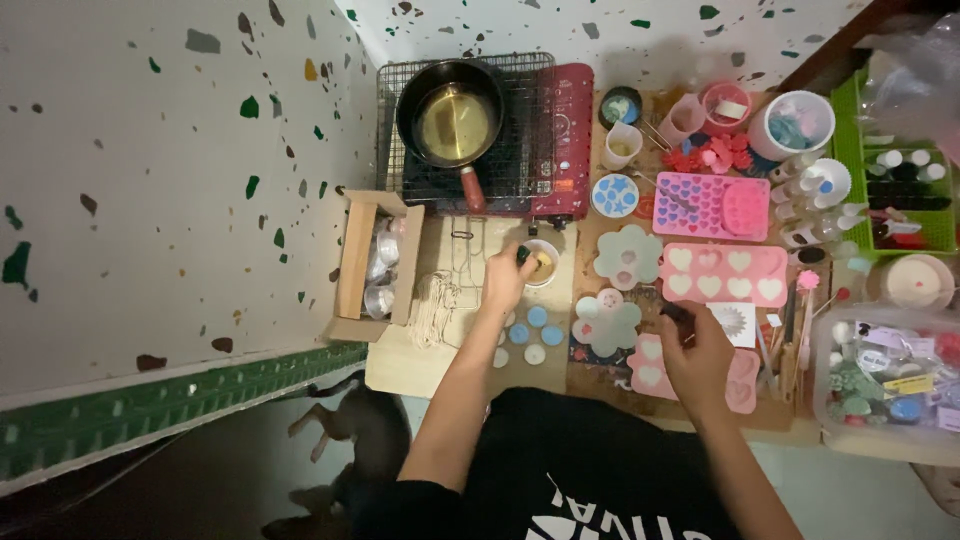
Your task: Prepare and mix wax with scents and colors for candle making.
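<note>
Left hand at the small cup, right hand over the pink moulds.

The small white cup [541, 262] sits just below the stove [560, 130]; the left hand [507, 280] pinches a dark object at its rim. The right hand [697, 352] curls around something small and dark over a pink heart mould [724, 273]. Round blue moulds [530, 333] crowd beneath the left wrist, cardboard box [372, 265] further left.
</note>
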